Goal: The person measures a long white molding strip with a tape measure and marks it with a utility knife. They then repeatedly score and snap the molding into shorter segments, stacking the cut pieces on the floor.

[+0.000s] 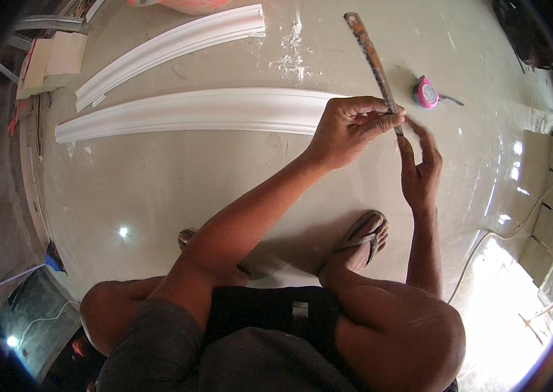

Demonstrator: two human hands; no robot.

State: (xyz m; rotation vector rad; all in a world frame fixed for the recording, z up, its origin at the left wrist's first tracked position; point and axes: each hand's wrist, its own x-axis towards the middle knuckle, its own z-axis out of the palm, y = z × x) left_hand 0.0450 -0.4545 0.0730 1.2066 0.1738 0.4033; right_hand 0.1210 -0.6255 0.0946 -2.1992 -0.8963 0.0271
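Observation:
My left hand [353,129] is closed, pinching a long, narrow, rusty metal strip [371,57] between thumb and fingers. The strip has a rounded upper end and is tilted, its top leaning away to the left. Close by, my right hand [421,163] has its thumb and fingertips at the strip's lower end, closed around it. Under my left hand, a long white moulding strip [191,111] lies on the floor, its right end hidden by that hand. A second, shorter white moulding [172,52] rests at an angle beyond it.
A pink and teal tape measure [426,93] lies on the smooth grey floor [224,170], right of the metal strip. Cream blocks [54,62] stand at the far left. A pale cable [485,243] runs along the right side. My sandalled foot [364,238] is below my hands.

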